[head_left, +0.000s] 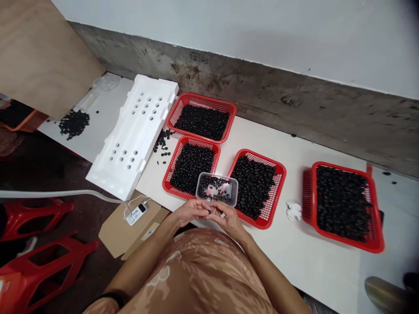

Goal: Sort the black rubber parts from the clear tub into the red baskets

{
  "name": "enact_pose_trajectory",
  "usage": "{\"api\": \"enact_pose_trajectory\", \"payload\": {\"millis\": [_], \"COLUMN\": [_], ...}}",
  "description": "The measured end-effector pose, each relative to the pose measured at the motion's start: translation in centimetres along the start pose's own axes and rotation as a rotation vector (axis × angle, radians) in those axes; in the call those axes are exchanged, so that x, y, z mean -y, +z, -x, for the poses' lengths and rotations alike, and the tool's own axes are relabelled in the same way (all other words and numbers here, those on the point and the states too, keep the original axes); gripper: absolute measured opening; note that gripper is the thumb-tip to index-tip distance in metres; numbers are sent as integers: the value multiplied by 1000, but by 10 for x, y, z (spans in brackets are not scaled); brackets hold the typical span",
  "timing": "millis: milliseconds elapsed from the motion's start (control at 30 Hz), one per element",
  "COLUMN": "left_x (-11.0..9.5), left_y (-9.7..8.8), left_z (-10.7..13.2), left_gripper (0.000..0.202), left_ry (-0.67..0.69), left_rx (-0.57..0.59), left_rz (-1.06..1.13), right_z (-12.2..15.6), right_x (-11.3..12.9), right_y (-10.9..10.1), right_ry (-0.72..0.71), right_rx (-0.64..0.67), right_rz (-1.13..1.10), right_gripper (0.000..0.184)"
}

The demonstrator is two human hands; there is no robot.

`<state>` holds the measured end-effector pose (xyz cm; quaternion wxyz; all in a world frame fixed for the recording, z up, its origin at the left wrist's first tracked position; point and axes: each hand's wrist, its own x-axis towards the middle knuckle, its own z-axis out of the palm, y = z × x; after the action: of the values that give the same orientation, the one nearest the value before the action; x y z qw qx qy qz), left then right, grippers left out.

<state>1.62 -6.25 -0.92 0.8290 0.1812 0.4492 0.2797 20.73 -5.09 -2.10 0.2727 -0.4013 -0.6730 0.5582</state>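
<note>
Close in front of my body, my left hand (192,210) and my right hand (224,214) meet at the fingertips. Pinched between them is a small black part (208,212), mostly covered by the fingers, so its exact shape is unclear. Just beyond them a clear plastic tub (234,192) holds scattered small black pieces and rests against two red baskets. The left red basket (168,185) is filled with black ring-shaped parts. More of the same kind fill the right red basket (271,209). Behind these stands another red basket (225,106) with finer black pieces.
A white foam board with holes (126,131) leans across the table's left side, loose black parts beside it. Far right sits a full red basket (376,244), near a crumpled white tissue (293,211). A cardboard box (114,231) with a white power strip (136,214) and red stools (49,261) are lower left.
</note>
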Motion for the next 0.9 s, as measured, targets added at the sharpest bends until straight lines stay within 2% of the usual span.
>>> {"api": "enact_pose_trajectory", "payload": {"millis": [133,200,267,300,400,533,667,733,833,900], "left_x": [6,9,11,11,12,14,12,9,4,1], "left_y": [-4,-5,-5,-4,0,7,8,7,7,10], "left_z": [1,0,-1,-2,-3,-3,-4,-7,-12,-16], "left_gripper": [34,34,32,31,28,31,36,37,37,37], "left_ry": [-3,3,12,17,59,131,188,206,228,248], "left_rx": [-12,-48,-80,-93,-122,-178,-283,-302,-308,-303], "left_rz": [110,191,252,270,270,200,135,116,78,28], "right_z": [-12,-27,-44,-53,-72,-80,-71,-61,-46,-38], "right_x": [-13,-23,-32,-37,-47,-51,-38,-25,-1,14], "right_y": [-6,-9,-10,-9,-2,4,-1,-7,-17,-23], "right_ry": [74,170,282,304,328,323,276,200,-56,-187], "right_rx": [-70,-106,-37,-11,49,96,80,41,-24,5], "right_rz": [121,376,697,756,826,862,845,801,691,715], "right_gripper": [29,29,26,25,24,24,23,23,23,23]}}
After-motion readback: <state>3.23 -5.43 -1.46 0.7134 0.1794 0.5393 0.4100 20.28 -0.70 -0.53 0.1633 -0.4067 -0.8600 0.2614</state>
